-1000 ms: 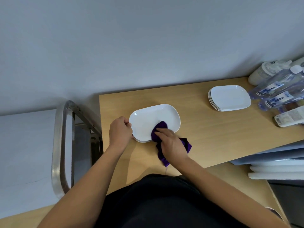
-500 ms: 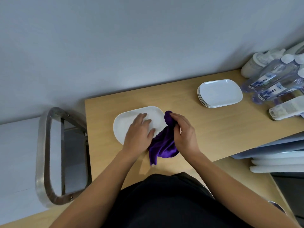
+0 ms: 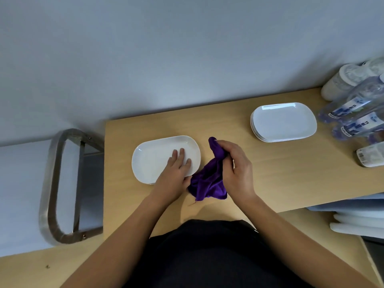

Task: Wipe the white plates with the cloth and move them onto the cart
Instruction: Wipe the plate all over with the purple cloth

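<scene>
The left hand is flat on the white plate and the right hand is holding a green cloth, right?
Not quite. The head view shows the cloth is purple, not green. The left hand does lie flat on the white plate, and the right hand does hold it.

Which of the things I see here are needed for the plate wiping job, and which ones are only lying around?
For the job:
white plate under the left hand
purple cloth held in the right hand
stack of white plates
cart

Just lying about:
water bottles
white containers
</scene>
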A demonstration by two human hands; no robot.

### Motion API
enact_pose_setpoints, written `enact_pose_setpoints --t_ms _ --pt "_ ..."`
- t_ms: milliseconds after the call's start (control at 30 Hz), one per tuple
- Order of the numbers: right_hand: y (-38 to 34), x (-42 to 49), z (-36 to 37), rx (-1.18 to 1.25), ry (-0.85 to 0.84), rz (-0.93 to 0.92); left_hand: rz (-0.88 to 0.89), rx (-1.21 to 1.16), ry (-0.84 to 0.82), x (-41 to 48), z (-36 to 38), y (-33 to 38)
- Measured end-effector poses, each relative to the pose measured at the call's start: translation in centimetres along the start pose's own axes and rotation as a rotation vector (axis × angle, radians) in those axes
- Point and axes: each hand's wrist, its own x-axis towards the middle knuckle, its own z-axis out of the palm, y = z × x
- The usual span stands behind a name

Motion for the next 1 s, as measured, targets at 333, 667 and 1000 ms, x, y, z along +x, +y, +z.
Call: enact_pose_setpoints --t_ms 333,667,1000 --pt "1.1 1.1 -0.5 -0.007 -0.209 0.0 0.013 -0.017 0.086 -1.1 0.1 1.2" --pt "-0.8 3.6 -1.0 0.104 -0.206 -0.135 -0.049 -0.356 0.667 -1.8 -5.5 4.2" --pt "-5.2 5.9 1.2 0.094 -0.094 -0.397 -0.094 -1.354 0.622 -1.8 -12.2 8.2"
